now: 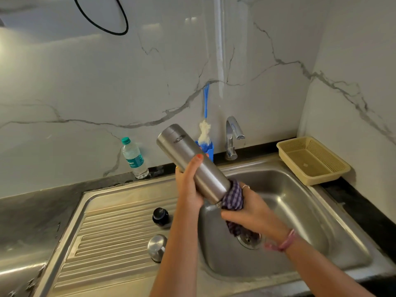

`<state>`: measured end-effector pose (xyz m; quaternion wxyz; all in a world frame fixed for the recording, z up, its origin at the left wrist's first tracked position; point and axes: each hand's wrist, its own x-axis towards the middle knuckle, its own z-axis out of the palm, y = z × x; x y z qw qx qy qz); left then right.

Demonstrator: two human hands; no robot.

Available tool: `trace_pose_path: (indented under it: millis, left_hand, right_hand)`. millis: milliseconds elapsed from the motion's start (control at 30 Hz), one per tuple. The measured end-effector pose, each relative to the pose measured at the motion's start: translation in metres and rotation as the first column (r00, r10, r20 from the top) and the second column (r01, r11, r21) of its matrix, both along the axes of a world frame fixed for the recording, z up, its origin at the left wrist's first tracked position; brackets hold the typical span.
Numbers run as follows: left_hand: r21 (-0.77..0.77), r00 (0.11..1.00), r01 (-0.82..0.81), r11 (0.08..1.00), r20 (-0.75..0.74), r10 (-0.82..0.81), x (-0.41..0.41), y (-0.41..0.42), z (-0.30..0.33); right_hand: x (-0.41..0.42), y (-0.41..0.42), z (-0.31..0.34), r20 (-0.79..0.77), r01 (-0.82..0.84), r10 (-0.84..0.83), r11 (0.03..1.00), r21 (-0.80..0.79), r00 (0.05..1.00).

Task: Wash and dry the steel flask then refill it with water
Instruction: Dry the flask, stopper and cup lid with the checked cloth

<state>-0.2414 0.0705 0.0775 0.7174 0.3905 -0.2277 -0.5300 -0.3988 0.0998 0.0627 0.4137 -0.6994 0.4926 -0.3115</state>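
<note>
A tall steel flask [182, 146] is tilted over the sink, its base up to the far left and its mouth down to the right. My left hand [188, 187] grips the flask around its middle. My right hand [250, 211] grips a purple checked cloth [233, 198] that is wrapped over the flask's mouth end; the mouth itself is hidden. The cloth's tail hangs down toward the drain. On the ribbed drainboard lie a black inner stopper [160, 216] and a steel cap [157, 247].
The steel sink basin [300, 211] lies below my hands, with the tap [232, 136] behind it. A blue bottle brush [205, 129] stands in a blue holder. A plastic water bottle [134, 157] stands at the back left, a beige basket [312, 159] at the right.
</note>
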Motion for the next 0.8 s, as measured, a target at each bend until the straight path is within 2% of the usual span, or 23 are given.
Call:
trace_pose_path:
  millis: [33, 67, 100, 133, 200, 233, 300, 333, 367, 400, 433, 500, 567, 600, 667, 733, 800]
  left_hand:
    - [-0.053, 0.996, 0.067, 0.996, -0.062, -0.070, 0.001, 0.003, -0.002]
    - [-0.134, 0.982, 0.124, 0.983, -0.122, -0.141, 0.001, 0.004, -0.005]
    - [-0.232, 0.964, 0.159, 0.960, -0.175, -0.202, 0.001, 0.004, -0.007]
    - [-0.306, 0.945, 0.174, 0.936, -0.214, -0.245, 0.001, 0.004, -0.010]
    - [-0.289, 0.941, 0.190, 0.938, -0.219, -0.258, 0.003, 0.005, -0.009]
    - [-0.199, 0.956, 0.203, 0.959, -0.171, -0.238, 0.002, 0.007, -0.006]
    - [0.001, 0.991, 0.136, 0.991, -0.021, -0.136, 0.000, 0.008, -0.004]
    - [0.033, 0.995, 0.097, 0.995, 0.014, -0.097, -0.002, 0.007, -0.006]
    - [0.026, 0.998, 0.070, 0.997, 0.009, -0.070, -0.004, 0.005, -0.009]
    - [0.019, 0.999, 0.047, 0.999, -0.016, -0.047, -0.006, 0.005, -0.011]
    - [0.022, 0.999, 0.033, 0.999, -0.038, -0.032, -0.007, 0.005, -0.012]
    - [0.007, 0.995, 0.093, 0.996, -0.047, -0.092, -0.006, 0.008, -0.015]
    - [-0.075, 0.972, 0.219, 0.973, -0.068, -0.224, -0.003, 0.011, -0.021]
    - [-0.142, 0.949, 0.279, 0.950, -0.110, -0.295, -0.004, 0.013, -0.023]
    - [-0.283, 0.884, 0.356, 0.890, -0.208, -0.420, -0.006, 0.014, -0.027]
    - [-0.327, 0.867, 0.373, 0.869, -0.211, -0.451, -0.005, 0.016, -0.025]
    - [-0.210, 0.908, 0.359, 0.909, -0.147, -0.392, -0.002, 0.016, -0.023]
  right_hand:
    - [-0.004, 0.000, 0.003, 0.222, -0.088, 0.037, 0.970, 0.225, 0.974]
    - [-0.008, 0.002, 0.004, 0.432, -0.221, 0.029, 0.889, 0.401, 0.901]
    - [-0.009, 0.005, 0.005, 0.567, -0.334, -0.006, 0.803, 0.494, 0.824]
    - [-0.010, 0.007, 0.004, 0.615, -0.387, -0.016, 0.764, 0.516, 0.788]
    - [-0.006, 0.013, 0.005, 0.601, -0.323, -0.042, 0.812, 0.486, 0.798]
    - [-0.002, 0.016, 0.009, 0.546, -0.225, -0.060, 0.869, 0.440, 0.835]
    - [0.002, 0.017, 0.013, 0.285, 0.014, -0.071, 0.981, 0.195, 0.956]
    - [0.002, 0.016, 0.015, 0.060, 0.092, -0.092, 0.996, 0.003, 0.994]
    - [0.001, 0.016, 0.015, -0.129, 0.101, -0.120, 0.984, -0.149, 0.984]
    - [0.000, 0.014, 0.012, -0.235, 0.084, -0.143, 0.966, -0.245, 0.961]
    - [0.000, 0.012, 0.009, -0.272, 0.062, -0.139, 0.960, -0.275, 0.952]
    - [-0.001, 0.010, 0.008, -0.209, -0.004, -0.033, 0.984, -0.177, 0.977]
    - [-0.005, 0.008, 0.013, 0.026, -0.129, 0.127, 0.986, 0.107, 0.992]
    - [-0.007, 0.008, 0.014, 0.159, -0.222, 0.185, 0.941, 0.255, 0.970]
    - [-0.010, 0.012, 0.015, 0.343, -0.354, 0.214, 0.833, 0.425, 0.915]
    - [-0.008, 0.017, 0.012, 0.434, -0.363, 0.149, 0.807, 0.467, 0.889]
    - [-0.004, 0.022, 0.012, 0.431, -0.277, 0.074, 0.859, 0.431, 0.900]
